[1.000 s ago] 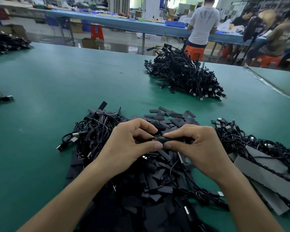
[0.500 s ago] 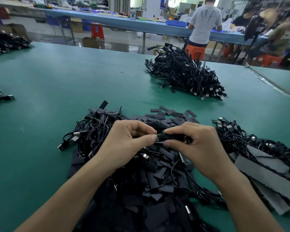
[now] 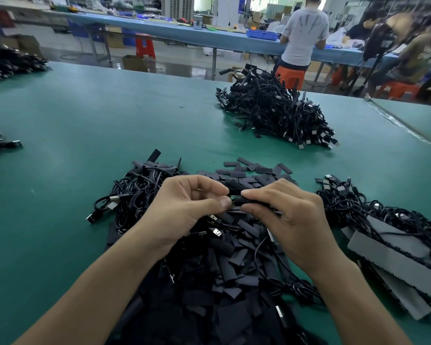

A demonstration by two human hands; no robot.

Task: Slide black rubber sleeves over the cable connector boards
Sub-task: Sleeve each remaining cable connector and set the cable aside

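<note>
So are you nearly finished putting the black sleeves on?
Not nearly. The far cable pile looks sleeved already. The left hand pinches a connector board; the right hand pinches a black sleeve over it. Many loose sleeves and bare cables are left nearby.

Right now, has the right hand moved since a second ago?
Yes, slightly: the right hand has edged up the frame, toward the far heap of black cables with metal plugs.
</note>
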